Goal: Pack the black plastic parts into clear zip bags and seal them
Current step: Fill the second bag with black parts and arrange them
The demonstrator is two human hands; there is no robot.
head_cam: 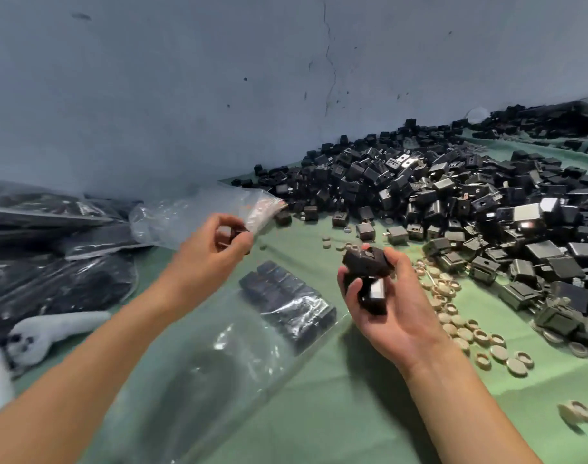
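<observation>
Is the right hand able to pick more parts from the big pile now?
Probably not yet. Nothing blocks the way to the pile, but the right hand already grips several black parts, so its fingers look full.

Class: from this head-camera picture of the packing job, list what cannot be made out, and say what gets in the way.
Head view throughout:
1. Left hand: what the small dark item it pinches is; fingers and blur hide it.
2. Right hand: how many black parts it holds; fingers cover them.
3. Zip bag on the cloth: sealed or not; glare and blur.
4. Loose pile: its extent; cut off by the right edge.
</observation>
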